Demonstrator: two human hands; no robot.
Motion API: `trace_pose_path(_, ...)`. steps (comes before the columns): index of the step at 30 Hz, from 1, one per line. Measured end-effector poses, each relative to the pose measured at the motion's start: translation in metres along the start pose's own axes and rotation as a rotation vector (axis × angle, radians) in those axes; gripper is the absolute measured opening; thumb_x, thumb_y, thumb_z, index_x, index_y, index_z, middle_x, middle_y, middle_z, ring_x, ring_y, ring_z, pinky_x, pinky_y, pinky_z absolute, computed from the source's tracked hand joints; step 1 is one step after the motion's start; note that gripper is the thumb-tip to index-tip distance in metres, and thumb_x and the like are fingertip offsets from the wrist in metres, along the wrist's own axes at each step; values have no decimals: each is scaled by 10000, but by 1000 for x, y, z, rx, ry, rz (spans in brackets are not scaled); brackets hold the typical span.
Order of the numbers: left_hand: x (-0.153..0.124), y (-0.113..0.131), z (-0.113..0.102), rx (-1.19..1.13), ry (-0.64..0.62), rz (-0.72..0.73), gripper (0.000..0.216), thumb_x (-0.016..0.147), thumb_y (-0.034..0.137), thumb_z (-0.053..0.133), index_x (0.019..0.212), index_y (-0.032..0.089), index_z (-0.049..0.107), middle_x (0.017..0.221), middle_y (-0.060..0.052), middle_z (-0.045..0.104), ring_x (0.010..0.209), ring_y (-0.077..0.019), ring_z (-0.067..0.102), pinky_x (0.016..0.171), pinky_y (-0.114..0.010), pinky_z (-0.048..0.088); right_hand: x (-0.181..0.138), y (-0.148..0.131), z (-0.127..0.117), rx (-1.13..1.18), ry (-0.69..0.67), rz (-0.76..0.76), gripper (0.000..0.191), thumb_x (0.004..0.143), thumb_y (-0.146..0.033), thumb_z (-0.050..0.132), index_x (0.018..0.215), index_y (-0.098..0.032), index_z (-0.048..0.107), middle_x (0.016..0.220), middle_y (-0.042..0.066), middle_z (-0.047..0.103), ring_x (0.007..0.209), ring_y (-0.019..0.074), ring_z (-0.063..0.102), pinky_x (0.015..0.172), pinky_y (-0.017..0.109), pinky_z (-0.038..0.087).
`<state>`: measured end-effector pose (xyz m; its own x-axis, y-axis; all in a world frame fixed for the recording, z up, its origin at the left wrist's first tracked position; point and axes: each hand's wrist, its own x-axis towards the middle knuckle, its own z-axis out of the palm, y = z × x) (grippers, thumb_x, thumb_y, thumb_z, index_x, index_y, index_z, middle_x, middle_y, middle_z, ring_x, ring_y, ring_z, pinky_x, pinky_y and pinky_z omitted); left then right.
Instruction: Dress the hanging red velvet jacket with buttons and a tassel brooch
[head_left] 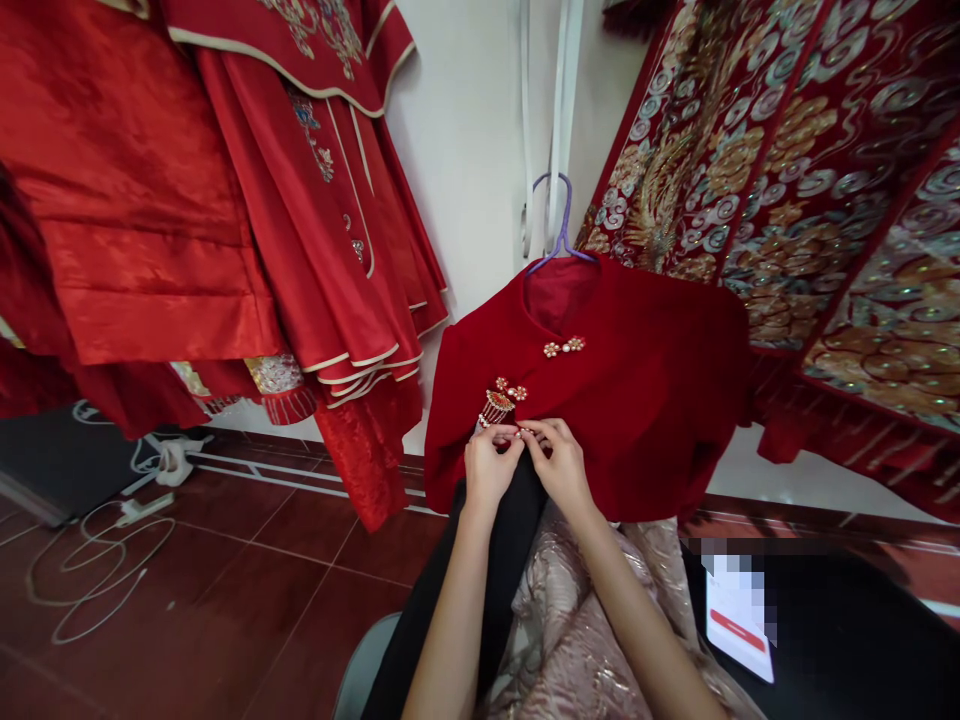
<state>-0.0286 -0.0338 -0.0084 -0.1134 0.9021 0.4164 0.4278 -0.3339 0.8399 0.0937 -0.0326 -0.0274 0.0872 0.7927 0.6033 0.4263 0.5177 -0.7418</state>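
Observation:
A dark red velvet jacket (637,390) hangs in front of me on a purple hanger (562,235). At its neck sits a gold-and-pearl flower frog button (564,347), and a matching frog button (511,389) lies lower on the front. Beside that one is a fan-shaped tassel brooch (496,405). My left hand (491,467) and my right hand (557,464) meet just below, fingertips pinched together on a small beaded frog button at the jacket's front. The fingers cover most of it.
Red embroidered garments (330,200) hang at left, and a heavily beaded one (780,190) at right. A lit phone (739,620) lies on a black surface at lower right. White cables (97,560) and a power strip (146,508) lie on the tiled floor. Shiny pinkish fabric (570,640) lies below my arms.

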Motion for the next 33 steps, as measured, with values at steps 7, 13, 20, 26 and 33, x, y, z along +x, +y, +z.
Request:
trace_pose_path(7, 2, -5, -4, -2, -59, 19, 92, 767, 173, 637, 831, 179, 703, 853, -40, 739, 761, -139, 675, 776, -278, 526, -1, 2, 4, 29, 49, 17, 254, 896, -374, 519, 976, -192, 677, 950, 83, 592, 800, 175, 601, 716, 313, 553)
trace_pose_path(13, 4, -14, -4, -2, 118, 42, 327, 762, 111, 577, 1084, 167, 587, 942, -51, 644, 709, -98, 599, 672, -217, 500, 5, -14, -21, 7, 73, 25, 270, 883, -385, 528, 977, -187, 688, 971, 84, 556, 693, 131, 574, 612, 272, 532)
trace_pose_path(20, 5, -15, -11, -29, 304, 7, 201, 826, 180, 503, 1012, 176, 580, 895, -37, 606, 653, -97, 544, 622, -208, 463, 9, -50, -56, 90, 706, -26, 157, 883, -295, 527, 852, -178, 627, 924, 61, 541, 733, 127, 546, 625, 240, 463)
trace_pose_path(26, -5, 1, -9, 250, 42, 177, 179, 809, 190, 567, 962, 221, 653, 972, -48, 620, 922, -187, 558, 842, -304, 467, 10, -34, -49, 65, 374, 35, 159, 856, -282, 513, 818, -188, 636, 854, 51, 607, 676, 134, 555, 615, 248, 455)
trace_pose_path(33, -5, 0, -9, 313, 17, 163, 132, 817, 271, 615, 916, 221, 687, 975, -57, 631, 948, -208, 548, 860, -334, 461, 8, -6, -32, 43, -74, 190, 217, 800, -305, 549, 960, -183, 631, 877, 56, 685, 718, 165, 636, 687, 294, 519)
